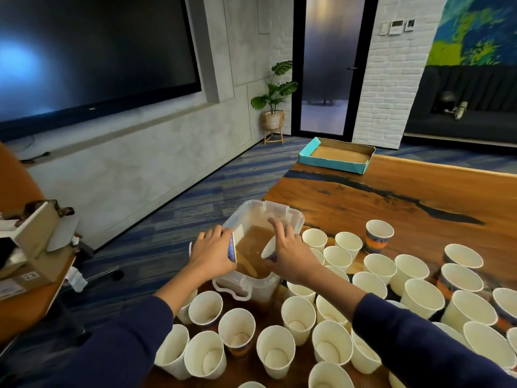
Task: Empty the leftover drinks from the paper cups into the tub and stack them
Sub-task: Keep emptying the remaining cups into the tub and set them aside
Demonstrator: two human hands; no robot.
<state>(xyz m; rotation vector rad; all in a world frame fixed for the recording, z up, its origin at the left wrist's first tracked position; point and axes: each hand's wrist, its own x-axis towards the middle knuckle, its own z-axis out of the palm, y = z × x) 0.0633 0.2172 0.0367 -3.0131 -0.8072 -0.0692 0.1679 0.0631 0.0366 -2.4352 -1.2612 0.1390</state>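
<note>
Now | pouring step | left hand (212, 253) and right hand (291, 254) each grip 1 tipped paper cup (231, 247) over tub (291, 217) so dregs land in brown liquid | tub at worktop (391, 191) edge, upright cups (347, 278) beside; no stack seen

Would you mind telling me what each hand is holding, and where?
Each hand, left and right, grips a tipped patterned paper cup around its side wall.

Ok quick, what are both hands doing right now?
Left hand: holding a paper cup tipped over the tub.
Right hand: holding another cup, tilted into the tub's brown liquid.
</note>
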